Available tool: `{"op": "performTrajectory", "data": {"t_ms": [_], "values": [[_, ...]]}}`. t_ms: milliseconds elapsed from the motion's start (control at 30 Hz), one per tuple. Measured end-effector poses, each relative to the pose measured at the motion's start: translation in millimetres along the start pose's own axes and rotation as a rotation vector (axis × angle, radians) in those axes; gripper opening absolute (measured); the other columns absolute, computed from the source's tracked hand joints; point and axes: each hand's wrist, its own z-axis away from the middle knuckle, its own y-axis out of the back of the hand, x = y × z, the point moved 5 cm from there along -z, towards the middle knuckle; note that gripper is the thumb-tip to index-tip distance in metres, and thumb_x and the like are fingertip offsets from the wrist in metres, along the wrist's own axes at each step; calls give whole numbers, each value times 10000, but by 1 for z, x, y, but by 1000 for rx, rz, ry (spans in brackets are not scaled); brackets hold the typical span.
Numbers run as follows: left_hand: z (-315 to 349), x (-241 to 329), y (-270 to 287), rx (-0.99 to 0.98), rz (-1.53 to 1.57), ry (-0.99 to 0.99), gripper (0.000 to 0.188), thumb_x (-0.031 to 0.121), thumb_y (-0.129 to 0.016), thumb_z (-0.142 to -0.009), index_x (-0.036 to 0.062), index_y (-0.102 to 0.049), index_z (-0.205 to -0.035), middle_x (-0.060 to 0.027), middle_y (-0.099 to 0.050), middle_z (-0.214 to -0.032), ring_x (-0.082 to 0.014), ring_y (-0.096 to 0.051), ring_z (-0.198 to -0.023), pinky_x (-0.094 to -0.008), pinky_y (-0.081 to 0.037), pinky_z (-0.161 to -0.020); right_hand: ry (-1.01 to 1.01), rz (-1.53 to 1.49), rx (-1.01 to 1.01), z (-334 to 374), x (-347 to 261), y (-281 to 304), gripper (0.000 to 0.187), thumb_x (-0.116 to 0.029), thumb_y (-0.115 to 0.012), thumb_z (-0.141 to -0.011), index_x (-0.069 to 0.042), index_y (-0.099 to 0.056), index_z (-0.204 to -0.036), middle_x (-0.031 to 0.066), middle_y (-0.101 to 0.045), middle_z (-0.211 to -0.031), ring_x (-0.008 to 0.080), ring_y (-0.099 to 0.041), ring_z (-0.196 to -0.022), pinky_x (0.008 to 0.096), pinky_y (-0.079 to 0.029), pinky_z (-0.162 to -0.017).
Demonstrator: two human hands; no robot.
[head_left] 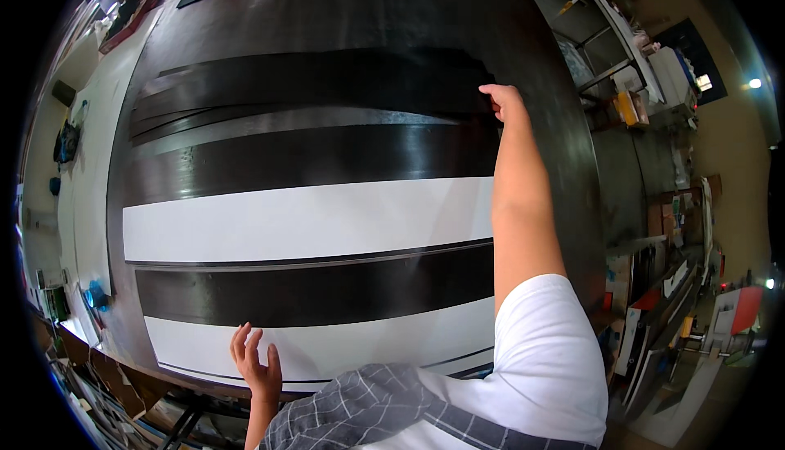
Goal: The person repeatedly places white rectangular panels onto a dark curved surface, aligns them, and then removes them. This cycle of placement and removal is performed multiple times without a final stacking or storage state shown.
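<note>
Gripping black strip (pixel 315 82), running left-right.

Right hand (pixel 500 100): arm stretched far forward at full reach, bare forearm, short white sleeve at the upper arm; fingers curled under, pinching closed at the tips. Left hand (pixel 257 365): low and near the body, palm down, fingers spread and pointing forward, forearm mostly hidden behind a checked garment.

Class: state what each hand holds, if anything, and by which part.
Right hand grips the far black strip at its right end. Left hand lies flat on the near white sheet, holding nothing.
</note>
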Motion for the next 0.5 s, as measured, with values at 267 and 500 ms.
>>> {"op": "performTrajectory", "data": {"t_ms": [267, 500], "values": [[-61, 5, -16, 136, 483, 156, 212, 10, -631, -842, 10, -645, -1054, -129, -651, -1053, -253, -625, -993, -309, -473, -882, 679, 494, -30, 185, -58, 12, 239, -183, -613, -851, 50, -603, -802, 204, -592, -719, 306, -615, -548, 400, -463, -522], [-172, 22, -81, -152, 1537, 462, 554, 426, -481, -985, 38, -425, -1377, -131, -465, -1391, -246, -441, -1301, -407, -363, -1060, 997, 21, -416, 342, 33, 55, 233, -169, -606, -900, 50, -683, -920, 124, -673, -1035, 209, -630, -955, 297, -471, -820]]}}
